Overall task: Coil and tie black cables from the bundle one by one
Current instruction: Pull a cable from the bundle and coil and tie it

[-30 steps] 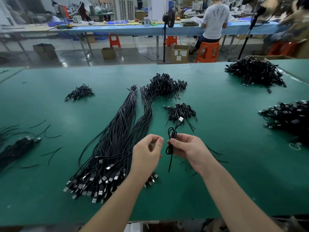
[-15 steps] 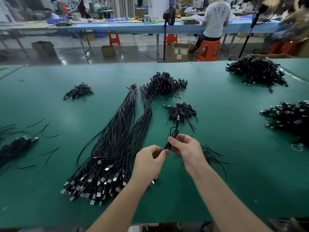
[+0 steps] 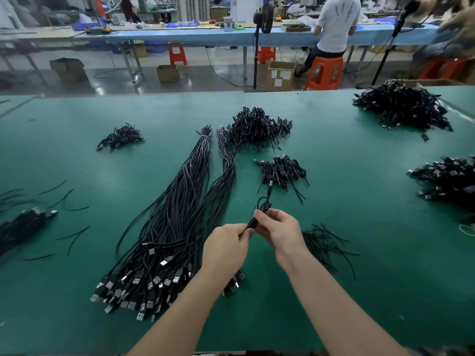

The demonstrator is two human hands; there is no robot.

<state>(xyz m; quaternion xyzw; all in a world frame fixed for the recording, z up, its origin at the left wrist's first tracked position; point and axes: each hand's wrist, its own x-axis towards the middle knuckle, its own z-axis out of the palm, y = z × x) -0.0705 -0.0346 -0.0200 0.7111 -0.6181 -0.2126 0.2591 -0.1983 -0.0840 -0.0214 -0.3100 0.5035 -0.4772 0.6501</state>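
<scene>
Green surface (image 3: 359, 201): work area in front of you.

Coiled cable (image 3: 263, 205): one black cable, looped, raised above the surface between your hands, just short of the small pile of tied cables (image 3: 281, 173). Its plug end points up and away from you.

Right hand (image 3: 279, 228): your fingers curl round the lower part of the coil and grip it.

Left hand (image 3: 226, 246): your thumb and fingers pinch the thin black strand that runs down from the coil; it touches your right hand at the fingertips.

Bundle (image 3: 177, 227): long loose black cables lying lengthwise, left of your hands, silver plugs fanned out at the near end, far end banded together.

Large tied pile (image 3: 257, 128): beyond the small pile, beside the bundle's far end.

Loose black ties (image 3: 326, 245): scattered right of your right wrist.

Further cable heaps (image 3: 403, 106): far right and left of the surface.
</scene>
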